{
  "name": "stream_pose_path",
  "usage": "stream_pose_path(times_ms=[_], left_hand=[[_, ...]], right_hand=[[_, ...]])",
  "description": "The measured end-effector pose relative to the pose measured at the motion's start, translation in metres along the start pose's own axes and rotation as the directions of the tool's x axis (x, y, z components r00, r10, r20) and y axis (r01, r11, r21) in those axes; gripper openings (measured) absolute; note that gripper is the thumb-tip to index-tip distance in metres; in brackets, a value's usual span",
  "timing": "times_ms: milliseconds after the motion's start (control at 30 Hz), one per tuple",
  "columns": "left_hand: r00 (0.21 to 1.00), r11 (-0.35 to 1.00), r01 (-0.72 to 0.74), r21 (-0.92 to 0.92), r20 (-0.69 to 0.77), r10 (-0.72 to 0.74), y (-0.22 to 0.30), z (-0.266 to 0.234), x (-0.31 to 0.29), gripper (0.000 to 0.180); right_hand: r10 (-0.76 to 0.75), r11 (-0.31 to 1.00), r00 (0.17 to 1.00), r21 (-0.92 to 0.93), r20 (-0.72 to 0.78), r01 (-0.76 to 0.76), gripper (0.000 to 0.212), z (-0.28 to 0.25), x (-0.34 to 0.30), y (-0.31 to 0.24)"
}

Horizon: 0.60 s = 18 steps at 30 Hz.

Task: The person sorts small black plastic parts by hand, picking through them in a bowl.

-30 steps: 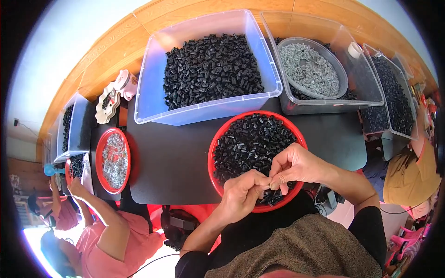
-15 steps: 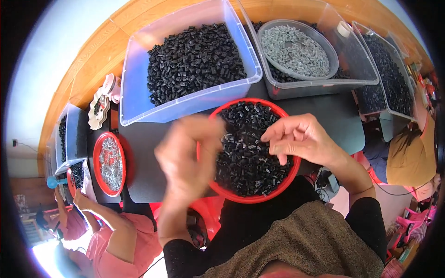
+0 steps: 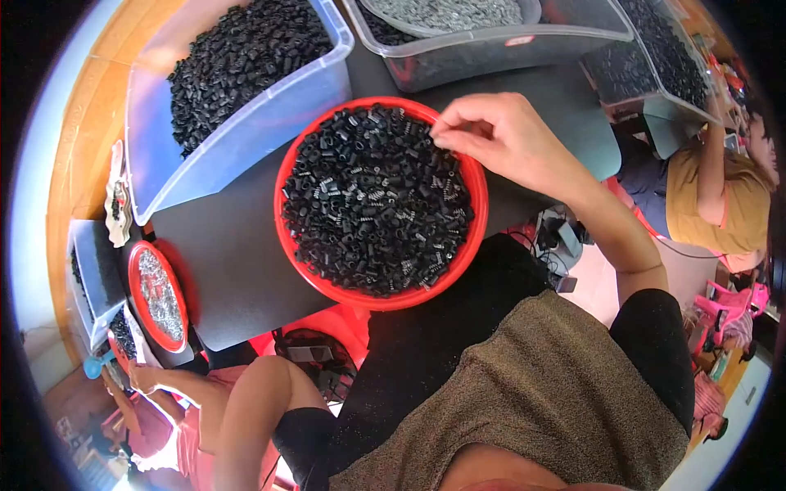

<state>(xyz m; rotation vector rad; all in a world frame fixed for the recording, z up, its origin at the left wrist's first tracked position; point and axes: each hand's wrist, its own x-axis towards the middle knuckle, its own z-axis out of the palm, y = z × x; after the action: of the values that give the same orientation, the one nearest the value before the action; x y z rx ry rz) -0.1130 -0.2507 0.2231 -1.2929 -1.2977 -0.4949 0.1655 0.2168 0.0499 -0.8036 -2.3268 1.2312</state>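
My right hand [image 3: 503,143] hovers at the far right rim of a round red basin [image 3: 481,217]. Its thumb and fingertips are pinched together, and whatever they may hold is too small to make out. Small black tube-like parts [image 3: 352,237] fill the basin, with shiny little coil springs [image 3: 381,196] scattered over them. Of my left side only the bent left arm [image 3: 258,401] shows at the lower edge; the hand itself is out of the picture.
Beyond the basin stands a clear bin [image 3: 270,123] heaped with black parts. Farther right are a clear tub [image 3: 508,57] with a bowl of pale pieces [image 3: 458,12] and another bin [image 3: 655,61]. A red tray [image 3: 162,299] of shiny pieces lies left. People sit on both sides.
My left hand has dropped away from the basin and out of view. My right hand has drawn back from over the parts to the rim, its fingers closer together. The whole view has shifted.
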Motion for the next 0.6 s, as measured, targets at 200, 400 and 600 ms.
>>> stream_pose_path(times_ms=[200, 400, 600], left_hand=[[0.985, 0.961, -0.064, -0.268, -0.174, 0.017, 0.116, 0.061, 0.043, 0.014], [0.935, 0.887, -0.142, -0.439, -0.353, -0.025, 0.156, 0.101, 0.056, 0.018], [0.860, 0.779, -0.260, -0.571, -0.503, -0.082, 0.155, 0.087, 0.057, 0.023]], right_hand=[[-0.254, 0.945, 0.967, -0.221, -0.028, 0.241, 0.013, 0.016, 0.020, 0.025], [-0.280, 0.897, 0.960, -0.359, -0.009, 0.258, 0.014, 0.036, 0.032, 0.014], [-0.232, 0.855, 0.971, -0.465, 0.050, 0.228, 0.019, 0.045, 0.037, 0.011]])
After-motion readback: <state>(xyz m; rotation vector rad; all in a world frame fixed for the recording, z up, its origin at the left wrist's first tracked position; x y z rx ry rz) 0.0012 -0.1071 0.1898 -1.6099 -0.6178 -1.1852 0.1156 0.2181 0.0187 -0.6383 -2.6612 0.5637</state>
